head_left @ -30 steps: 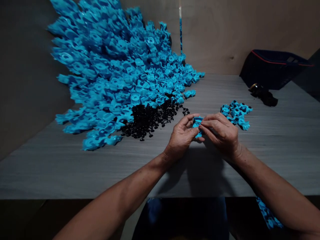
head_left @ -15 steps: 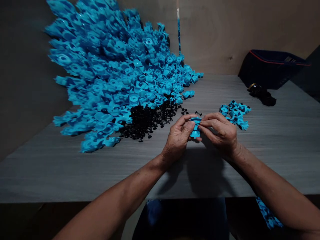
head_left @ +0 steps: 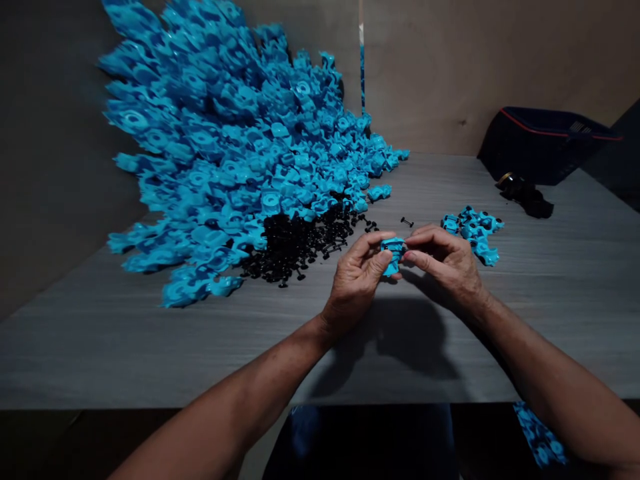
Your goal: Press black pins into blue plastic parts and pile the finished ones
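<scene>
Belly side toward me, a small blue plastic toy car body (head_left: 393, 265) is held in my left hand (head_left: 356, 275), the thumb pressed on its left edge. A thin black wheel axle (head_left: 387, 248) appears to lie across the body. My right hand (head_left: 449, 267) has its thumb and fingertips closed at the body's right edge, around the axle's right end; the exact contact is partly hidden. Just beyond my hands, a single loose black axle (head_left: 407, 222) rests on the table.
A tall heap of blue car bodies (head_left: 220, 147) fills the back left, with a pile of black axles (head_left: 295, 247) before it. At right lie several blue cars with wheels (head_left: 475, 230), a dark crumpled item (head_left: 527, 197) and a dark basket (head_left: 540, 143) with a red rim line.
The toy car body has tilted in my hands. A dark axle now shows across it, and my right fingers have shifted slightly to the right. The view has moved a little.
</scene>
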Motion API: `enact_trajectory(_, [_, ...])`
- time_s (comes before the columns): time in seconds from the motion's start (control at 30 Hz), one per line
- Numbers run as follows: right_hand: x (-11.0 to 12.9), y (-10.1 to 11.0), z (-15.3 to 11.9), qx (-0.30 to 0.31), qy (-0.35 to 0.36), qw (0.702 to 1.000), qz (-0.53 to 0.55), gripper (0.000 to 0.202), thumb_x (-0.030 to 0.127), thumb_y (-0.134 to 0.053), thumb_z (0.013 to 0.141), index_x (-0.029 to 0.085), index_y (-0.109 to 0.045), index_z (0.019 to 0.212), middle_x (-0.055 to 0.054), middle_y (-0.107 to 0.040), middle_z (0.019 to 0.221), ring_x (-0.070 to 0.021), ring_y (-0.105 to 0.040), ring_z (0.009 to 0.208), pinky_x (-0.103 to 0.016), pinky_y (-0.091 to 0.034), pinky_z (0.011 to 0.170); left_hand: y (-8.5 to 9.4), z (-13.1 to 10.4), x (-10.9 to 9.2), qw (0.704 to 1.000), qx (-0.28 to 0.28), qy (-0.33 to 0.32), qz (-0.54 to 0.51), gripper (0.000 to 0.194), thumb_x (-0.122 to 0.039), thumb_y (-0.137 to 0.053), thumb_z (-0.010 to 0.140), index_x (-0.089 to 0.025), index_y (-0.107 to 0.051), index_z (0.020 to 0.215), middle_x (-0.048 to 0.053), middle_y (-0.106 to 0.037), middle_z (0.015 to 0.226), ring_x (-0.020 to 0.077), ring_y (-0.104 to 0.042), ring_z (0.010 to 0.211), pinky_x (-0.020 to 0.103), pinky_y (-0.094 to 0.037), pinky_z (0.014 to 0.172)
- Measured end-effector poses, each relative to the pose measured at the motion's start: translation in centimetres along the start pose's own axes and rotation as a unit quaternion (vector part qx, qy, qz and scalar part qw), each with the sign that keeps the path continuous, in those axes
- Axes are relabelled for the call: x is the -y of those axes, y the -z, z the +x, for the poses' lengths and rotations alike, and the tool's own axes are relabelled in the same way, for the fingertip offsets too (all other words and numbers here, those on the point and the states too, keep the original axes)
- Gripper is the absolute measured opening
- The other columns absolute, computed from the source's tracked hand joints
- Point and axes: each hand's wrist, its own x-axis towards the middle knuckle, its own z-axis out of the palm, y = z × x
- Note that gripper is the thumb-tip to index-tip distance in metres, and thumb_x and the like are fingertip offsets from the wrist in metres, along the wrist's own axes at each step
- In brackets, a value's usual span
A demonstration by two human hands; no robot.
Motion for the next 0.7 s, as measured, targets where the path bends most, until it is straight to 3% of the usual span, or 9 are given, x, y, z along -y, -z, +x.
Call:
enact_trajectory(0.3, [-0.6,-0.5,0.0,0.032,-0.131,0.982,0.129,0.027,0.039,-0.084,0.073,0.020,-0.072,0.089,-0.002,-0.074,0.085,-0.0147,-0.069,0.079,-0.030,-0.058,0.074,-0.2,-0.2,0.1,0.999,-0.008,-0.013,0.041,0.024,-0.031,-0.072,0.085,-0.019,-0.069,0.106,0.003,-0.067,0.096,0.0121,-0.065,0.074,0.023,-0.059,0.065])
enact_trajectory(0.47, [-0.7,-1.1,-0.2,0.008,-0.146,0.982,0.119,0.028,0.040,-0.084,0.070,0.019,-0.071,0.084,0.000,-0.070,0.076,-0.0127,-0.064,0.070,-0.026,-0.054,0.064,-0.3,-0.2,0.5,0.998,-0.028,-0.012,0.054,0.022,-0.031,-0.072,0.085,-0.019,-0.071,0.103,0.002,-0.068,0.094,0.0114,-0.065,0.069,0.022,-0.057,0.062])
enact_trajectory(0.7, [-0.8,-2.2,0.0,-0.032,-0.194,0.970,0.141,0.026,0.035,-0.085,0.065,0.019,-0.070,0.079,0.002,-0.070,0.072,-0.0125,-0.064,0.069,-0.027,-0.053,0.067,0.2,0.3,1.0,0.997,-0.046,-0.007,0.058,0.024,-0.032,-0.073,0.085,-0.018,-0.071,0.104,0.000,-0.069,0.083,0.0094,-0.063,0.054,0.021,-0.053,0.054])
